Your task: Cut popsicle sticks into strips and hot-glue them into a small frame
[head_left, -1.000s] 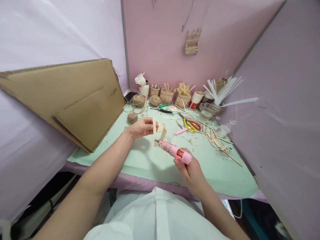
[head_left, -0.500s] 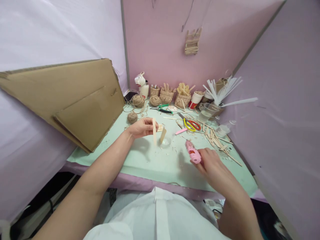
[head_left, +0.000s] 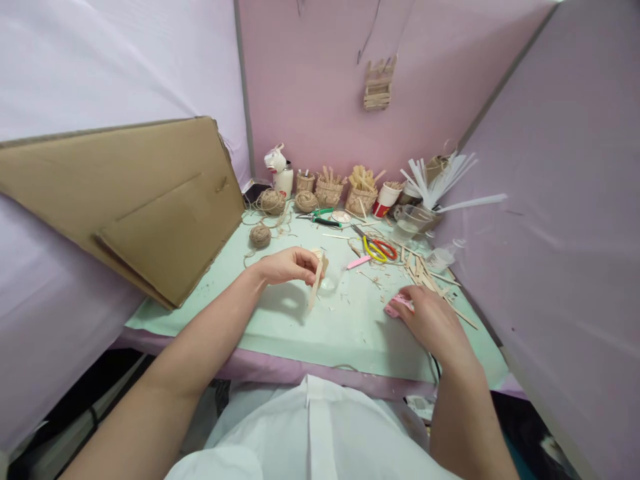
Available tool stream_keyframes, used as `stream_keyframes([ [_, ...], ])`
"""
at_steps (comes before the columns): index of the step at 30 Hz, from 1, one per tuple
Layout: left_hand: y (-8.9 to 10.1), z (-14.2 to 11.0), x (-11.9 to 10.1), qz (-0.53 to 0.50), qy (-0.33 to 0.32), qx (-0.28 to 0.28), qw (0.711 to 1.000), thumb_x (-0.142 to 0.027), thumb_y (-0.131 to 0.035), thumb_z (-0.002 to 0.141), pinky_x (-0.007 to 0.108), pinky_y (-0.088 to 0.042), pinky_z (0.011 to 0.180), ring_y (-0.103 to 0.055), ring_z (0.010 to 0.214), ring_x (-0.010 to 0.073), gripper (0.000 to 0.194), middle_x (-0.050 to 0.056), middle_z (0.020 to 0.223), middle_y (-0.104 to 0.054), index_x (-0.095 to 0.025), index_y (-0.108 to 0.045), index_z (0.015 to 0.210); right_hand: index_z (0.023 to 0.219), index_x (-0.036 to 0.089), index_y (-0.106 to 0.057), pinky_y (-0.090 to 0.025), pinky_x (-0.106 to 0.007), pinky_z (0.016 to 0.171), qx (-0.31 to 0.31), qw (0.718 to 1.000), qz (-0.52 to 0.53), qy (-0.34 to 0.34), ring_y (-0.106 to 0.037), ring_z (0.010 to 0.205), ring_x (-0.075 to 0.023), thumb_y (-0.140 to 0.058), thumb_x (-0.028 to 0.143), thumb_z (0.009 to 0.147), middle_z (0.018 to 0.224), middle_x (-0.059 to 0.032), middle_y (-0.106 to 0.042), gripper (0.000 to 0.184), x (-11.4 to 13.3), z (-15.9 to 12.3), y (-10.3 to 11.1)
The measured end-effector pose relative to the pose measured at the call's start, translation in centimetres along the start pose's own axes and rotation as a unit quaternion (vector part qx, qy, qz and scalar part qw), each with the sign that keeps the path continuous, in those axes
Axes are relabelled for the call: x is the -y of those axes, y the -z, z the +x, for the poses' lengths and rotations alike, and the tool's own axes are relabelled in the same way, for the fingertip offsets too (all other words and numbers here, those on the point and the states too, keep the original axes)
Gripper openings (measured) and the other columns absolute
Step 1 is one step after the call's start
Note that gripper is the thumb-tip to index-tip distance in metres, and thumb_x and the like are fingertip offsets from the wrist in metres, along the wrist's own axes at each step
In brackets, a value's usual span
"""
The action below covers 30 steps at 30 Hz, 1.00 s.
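My left hand point(head_left: 294, 265) pinches a flat wooden craft stick point(head_left: 315, 290), tilted with its lower end angled toward me. Just beyond that hand, a small clear plastic cup point(head_left: 329, 285) is on the table, with pale wooden pieces partly hidden by my fingers. My right hand point(head_left: 431, 319) is closed around a pink hot glue gun point(head_left: 398, 307), low over the right part of the table. The hand covers most of the gun, and its nozzle is hard to make out. A dark cord trails below the wrist.
Scissors point(head_left: 375, 248) with yellow and red handles and a pink cutter point(head_left: 359, 262) lie past my hands. Loose sticks point(head_left: 425, 273) are scattered at right. Green-handled pliers point(head_left: 325, 221), twine balls point(head_left: 260, 236) and stick-filled baskets point(head_left: 361, 200) sit behind. Cardboard point(head_left: 165, 220) leans at left.
My right hand has turned the glue gun and lowered it toward the table, to the right. My left hand has come nearer, and its craft stick has gone from upright to slanted.
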<state>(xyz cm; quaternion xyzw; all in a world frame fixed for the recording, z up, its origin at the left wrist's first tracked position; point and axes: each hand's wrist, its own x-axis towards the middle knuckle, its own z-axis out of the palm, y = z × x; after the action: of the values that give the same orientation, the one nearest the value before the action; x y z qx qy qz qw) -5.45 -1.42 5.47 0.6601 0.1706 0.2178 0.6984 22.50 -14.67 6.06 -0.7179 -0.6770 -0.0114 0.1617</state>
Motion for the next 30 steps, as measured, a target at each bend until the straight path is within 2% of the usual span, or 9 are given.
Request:
stream_keyframes([
  [4,-0.9,0.2,-0.2,0.083,0.015,0.011,0.996,-0.030,-0.078,0.062,0.022,-0.044,0.066,-0.057,0.068,0.0118,0.025,0.004,0.074,-0.064,-0.012,-0.070,0.077,0.070,0.020,-0.053,-0.037,-0.028,0.062,-0.064,0.971,0.196,0.117,-0.053,0.066,-0.0160,-0.044,0.039,0.090,0.070,-0.0028,-0.059,0.029,5.9,0.0,-0.1],
  [9,-1.7,0.5,0.1,0.160,0.001,0.007,0.987,-0.031,-0.074,0.066,0.021,-0.043,0.062,-0.056,0.067,0.0118,0.023,0.003,0.070,-0.064,-0.012,-0.070,0.079,0.064,0.020,-0.048,-0.032,-0.027,0.058,-0.084,0.968,0.202,0.125,-0.048,0.062,-0.0147,-0.050,0.042,0.087,0.064,-0.0005,-0.054,0.032,10.3,1.2,-2.5],
  [12,-1.5,0.4,0.0,0.177,0.001,0.013,0.984,-0.031,-0.073,0.067,0.021,-0.045,0.064,-0.058,0.069,0.0128,0.024,0.004,0.073,-0.066,-0.013,-0.071,0.082,0.062,0.021,-0.046,-0.031,-0.027,0.056,-0.095,0.970,0.194,0.112,-0.046,0.060,-0.0144,-0.049,0.030,0.087,0.062,0.0000,-0.052,0.026,10.4,1.5,-3.1],
  [16,-0.5,-0.2,-0.8,0.191,0.016,-0.002,0.981,-0.031,-0.073,0.067,0.020,-0.043,0.057,-0.055,0.062,0.0105,0.025,0.004,0.071,-0.065,-0.012,-0.070,0.084,0.068,0.020,-0.048,-0.034,-0.027,0.061,-0.094,0.966,0.191,0.146,-0.048,0.066,-0.0156,-0.046,0.027,0.089,0.067,-0.0010,-0.052,0.022,9.0,1.1,-1.9],
  [18,0.0,-0.4,-1.2,0.198,-0.030,-0.074,0.977,-0.033,-0.070,0.070,0.020,-0.042,0.057,-0.054,0.063,0.0098,0.025,0.005,0.074,-0.063,-0.012,-0.069,0.084,0.071,0.020,-0.049,-0.035,-0.028,0.065,-0.102,0.962,0.190,0.170,-0.048,0.071,-0.0167,-0.045,0.027,0.091,0.071,-0.0021,-0.053,0.021,8.3,1.1,-1.0],
  [21,0.2,-0.1,-0.9,0.249,-0.126,-0.182,0.943,-0.032,-0.068,0.072,0.024,-0.047,0.071,-0.056,0.088,0.0149,0.034,0.009,0.110,-0.056,-0.018,-0.063,0.103,0.074,0.020,-0.052,-0.037,-0.029,0.067,-0.123,0.953,0.202,0.189,-0.050,0.074,-0.0176,-0.045,0.027,0.091,0.074,-0.0035,-0.055,0.019,7.5,1.4,-0.4],
  [23,-0.1,0.3,-0.3,0.304,-0.158,-0.178,0.923,-0.032,-0.065,0.075,0.030,-0.046,0.085,-0.048,0.112,0.0204,0.040,0.011,0.130,-0.042,-0.024,-0.059,0.114,0.076,0.021,-0.054,-0.038,-0.030,0.068,-0.135,0.947,0.222,0.192,-0.050,0.075,-0.0176,-0.046,0.026,0.091,0.077,-0.0040,-0.056,0.018,7.2,1.8,-0.6],
  [25,-0.3,0.9,0.3,0.351,-0.170,-0.146,0.909,-0.031,-0.061,0.079,0.037,-0.037,0.099,-0.037,0.125,0.0232,0.037,0.010,0.136,-0.036,-0.025,-0.057,0.116,0.079,0.021,-0.055,-0.039,-0.030,0.068,-0.141,0.940,0.245,0.192,-0.051,0.075,-0.0174,-0.047,0.026,0.091,0.078,-0.0040,-0.057,0.015,7.1,2.2,-1.2],
  [30,-0.7,1.9,1.2,0.424,-0.178,-0.118,0.880,-0.022,-0.053,0.084,0.042,-0.024,0.108,-0.033,0.128,0.0234,0.015,0.010,0.132,-0.044,-0.021,-0.063,0.095,0.081,0.021,-0.056,-0.040,-0.030,0.070,-0.141,0.928,0.279,0.203,-0.052,0.077,-0.0170,-0.047,0.025,0.091,0.079,-0.0037,-0.057,0.014,6.9,3.0,-2.9],
])
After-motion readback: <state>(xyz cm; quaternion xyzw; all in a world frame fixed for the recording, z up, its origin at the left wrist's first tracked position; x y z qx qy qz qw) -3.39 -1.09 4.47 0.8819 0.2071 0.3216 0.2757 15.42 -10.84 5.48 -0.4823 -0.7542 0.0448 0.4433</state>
